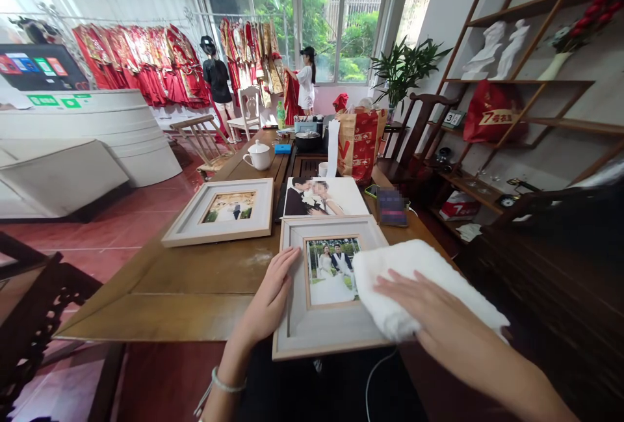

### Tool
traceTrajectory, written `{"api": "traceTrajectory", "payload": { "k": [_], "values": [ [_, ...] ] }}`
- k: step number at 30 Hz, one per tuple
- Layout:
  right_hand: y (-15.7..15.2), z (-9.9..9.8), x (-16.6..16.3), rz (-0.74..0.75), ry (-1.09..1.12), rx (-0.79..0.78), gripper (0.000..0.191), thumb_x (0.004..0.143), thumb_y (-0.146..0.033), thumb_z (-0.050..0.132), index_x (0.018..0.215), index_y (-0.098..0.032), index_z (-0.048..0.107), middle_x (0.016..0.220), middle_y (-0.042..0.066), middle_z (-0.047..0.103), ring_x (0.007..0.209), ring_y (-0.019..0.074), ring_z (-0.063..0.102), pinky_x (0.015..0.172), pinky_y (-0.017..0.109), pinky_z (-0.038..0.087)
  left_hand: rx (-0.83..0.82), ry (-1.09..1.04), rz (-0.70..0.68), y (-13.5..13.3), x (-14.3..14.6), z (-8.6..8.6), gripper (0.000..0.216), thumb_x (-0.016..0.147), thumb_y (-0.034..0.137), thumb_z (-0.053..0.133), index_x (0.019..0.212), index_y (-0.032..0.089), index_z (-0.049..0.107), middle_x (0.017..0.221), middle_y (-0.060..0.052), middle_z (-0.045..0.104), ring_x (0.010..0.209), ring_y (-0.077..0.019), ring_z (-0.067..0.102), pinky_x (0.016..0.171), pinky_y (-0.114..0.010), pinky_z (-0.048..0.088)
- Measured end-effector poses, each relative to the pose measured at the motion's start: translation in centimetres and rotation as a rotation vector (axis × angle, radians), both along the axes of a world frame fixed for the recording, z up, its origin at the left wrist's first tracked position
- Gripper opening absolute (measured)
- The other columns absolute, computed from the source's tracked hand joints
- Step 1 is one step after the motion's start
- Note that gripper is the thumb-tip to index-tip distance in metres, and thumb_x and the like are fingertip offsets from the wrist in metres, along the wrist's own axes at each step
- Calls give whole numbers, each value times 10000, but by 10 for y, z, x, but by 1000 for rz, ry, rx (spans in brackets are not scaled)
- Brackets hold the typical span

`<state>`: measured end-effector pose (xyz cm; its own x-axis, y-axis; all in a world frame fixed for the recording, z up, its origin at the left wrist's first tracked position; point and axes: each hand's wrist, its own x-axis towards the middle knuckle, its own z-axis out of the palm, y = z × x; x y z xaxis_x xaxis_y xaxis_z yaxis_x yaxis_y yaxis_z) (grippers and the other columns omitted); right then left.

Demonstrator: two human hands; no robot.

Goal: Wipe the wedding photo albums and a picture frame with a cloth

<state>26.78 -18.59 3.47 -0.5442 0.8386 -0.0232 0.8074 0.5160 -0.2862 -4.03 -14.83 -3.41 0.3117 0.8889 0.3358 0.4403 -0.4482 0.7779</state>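
A pale wooden picture frame [331,332] with a wedding photo of a couple in it lies at the table's near edge. My left hand [273,289] grips its left side, fingers lying over the border. A folded white towel [385,263] covers the frame's right border and part of the photo's right edge. My right hand [414,302] holds the towel from above, its fingers stretched along the cloth; the thumb is hidden. Behind this frame lies a large wedding photo print [351,197]. A second framed photo [192,207] is farther left.
On the brown wooden table [170,302] are a white lidded cup [258,155], a red-and-tan paper bag [361,145] and a phone [392,207]. A thin white cable [369,386] hangs near the frame. Two people stand by racks of red garments [188,71].
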Motion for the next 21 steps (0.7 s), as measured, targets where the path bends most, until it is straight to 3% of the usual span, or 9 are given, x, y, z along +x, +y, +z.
{"api": "traceTrajectory", "payload": {
  "k": [6, 11, 16, 21],
  "values": [
    [87, -14, 3, -221, 34, 237, 736, 663, -3, 422, 1378, -172, 470, 1447, 87, 443, 1363, 245, 344, 1117, 454, 293, -2, -9, -11, 0, -1, 1, 441, 1002, 263, 278, 1433, 302, 362, 1519, -42, 329, 1431, -242, 205, 1184, -501, 151],
    [130, -15, -23, -197, 45, 251, 730, 675, -18, 448, 1395, -137, 442, 1454, 132, 422, 1387, 310, 274, 1109, 549, 232, 10, -14, -14, 0, -1, 1, 435, 1001, 280, 289, 1426, 300, 380, 1509, -46, 355, 1425, -246, 225, 1184, -497, 163],
    [116, -19, -49, 43, 14, 165, 839, 583, 4, 441, 1387, -234, 455, 1485, 50, 387, 1417, 267, 199, 1124, 591, 79, 6, -22, -4, 0, 0, 2, 435, 1000, 283, 289, 1423, 298, 387, 1505, -45, 363, 1422, -244, 235, 1186, -491, 167],
    [58, -3, -42, 280, 66, -96, 919, 508, 7, 395, 1383, -266, 456, 1475, -7, 400, 1414, 216, 216, 1142, 555, 78, 19, -18, -3, 1, 0, 0, 437, 998, 268, 294, 1423, 294, 390, 1500, -47, 373, 1416, -253, 250, 1182, -502, 176]
  ]
}}
